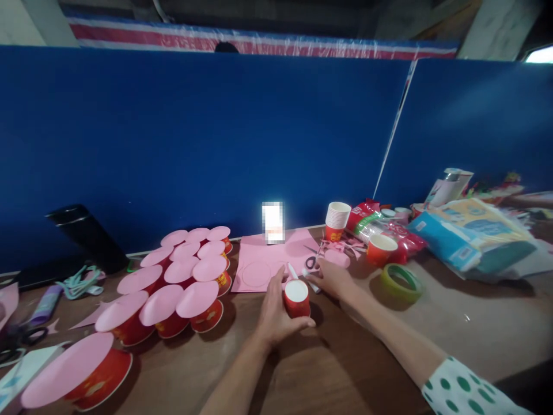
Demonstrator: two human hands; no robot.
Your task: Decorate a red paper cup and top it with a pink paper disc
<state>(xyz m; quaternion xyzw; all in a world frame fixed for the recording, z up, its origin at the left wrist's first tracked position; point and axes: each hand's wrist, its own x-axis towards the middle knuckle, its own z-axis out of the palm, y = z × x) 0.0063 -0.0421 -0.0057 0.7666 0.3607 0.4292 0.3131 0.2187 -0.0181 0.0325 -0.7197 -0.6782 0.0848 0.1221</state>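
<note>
My left hand (276,314) curls around a red paper cup (297,305) on the table, thumb at its near side and fingers at its far left. The cup's pale round end faces up; it appears to stand upside down. My right hand (330,278) is to the right of the cup, fingertips closed on a small white tube (315,283), partly hidden. Scissors (310,263) lie just beyond these fingers. A white pointed tube (292,270) is behind the cup. Pink paper (254,259) with a drawn circle lies farther back, and a cut pink disc (339,258) is beside the scissors.
At left stand several red cups topped with pink discs (158,302). Stacked cups (337,219), another red cup (382,249), a tape roll (401,283) and a blue-and-yellow package (475,236) are at right. A blue partition (259,132) rises behind the table.
</note>
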